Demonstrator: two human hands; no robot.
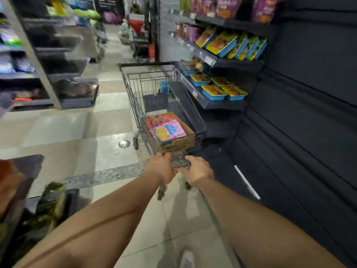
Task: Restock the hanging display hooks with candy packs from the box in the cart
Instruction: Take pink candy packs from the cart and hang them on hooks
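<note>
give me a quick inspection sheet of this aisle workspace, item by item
surface: pale tiled floor with a round metal floor fitting.
job's things: grey wire shopping cart holding an open brown cardboard box of pink and yellow candy packs; hanging display hooks not seen.
clutter: dark packaged goods at lower left, blurred.
grippers: left hand and right hand both closed on the cart handle.
cables: nothing seen.
surroundings: dark shelves with blue and yellow trays on the right; blurred shelving on the left; bare dark panel wall at right.
</note>
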